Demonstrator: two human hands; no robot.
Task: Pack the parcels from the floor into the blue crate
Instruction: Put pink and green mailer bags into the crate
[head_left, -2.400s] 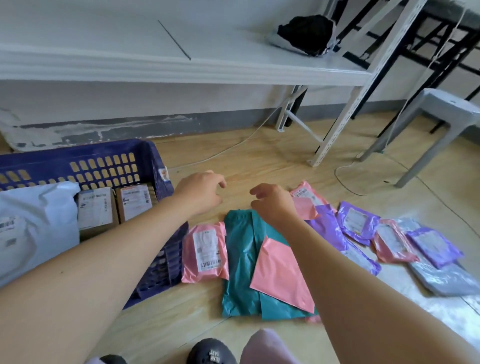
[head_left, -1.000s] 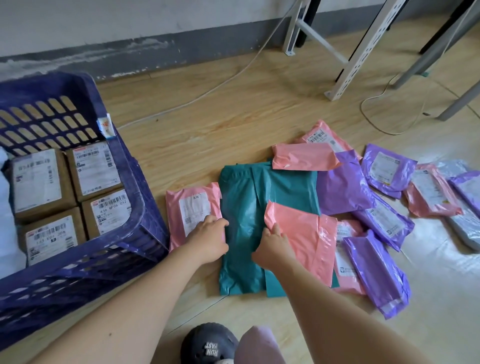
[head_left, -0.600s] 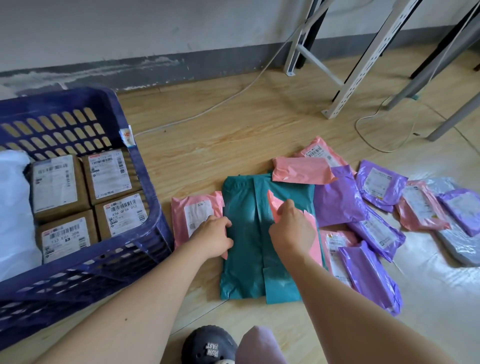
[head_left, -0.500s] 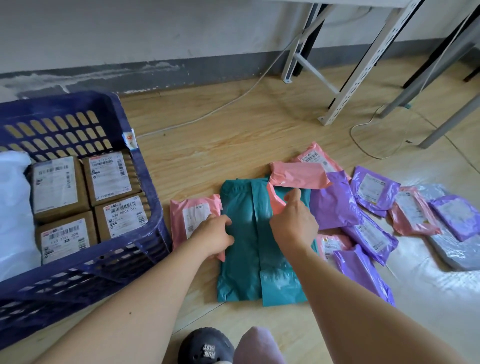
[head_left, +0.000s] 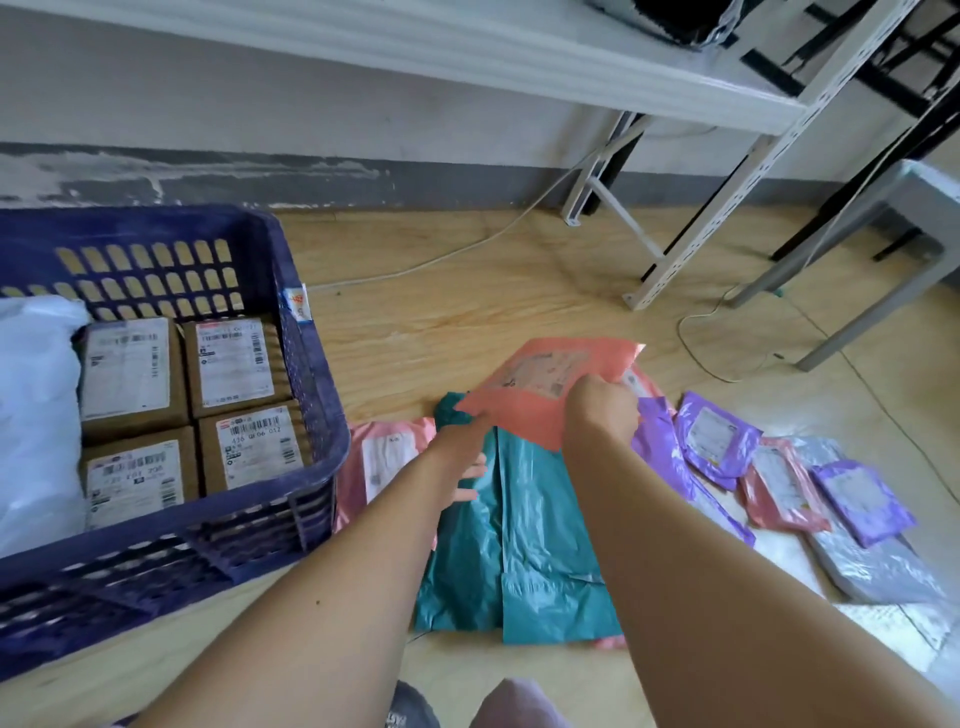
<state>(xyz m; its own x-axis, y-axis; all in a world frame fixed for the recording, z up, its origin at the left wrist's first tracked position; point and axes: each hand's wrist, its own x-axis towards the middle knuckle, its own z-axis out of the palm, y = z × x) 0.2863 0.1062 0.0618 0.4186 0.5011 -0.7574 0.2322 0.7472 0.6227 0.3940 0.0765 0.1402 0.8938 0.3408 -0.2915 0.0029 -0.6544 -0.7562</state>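
Right hand pinches a pink poly mailer at its right edge, lifted and tilted above the teal mailer lying flat on the wood floor. Left hand rests on the teal mailer's left part with fingers partly hidden under the pink one; cannot tell if it grips. Blue crate sits left, holding four labelled cardboard boxes and a white bag. A small pink parcel lies between crate and teal mailer. Purple and pink parcels are scattered right, beside a grey mailer.
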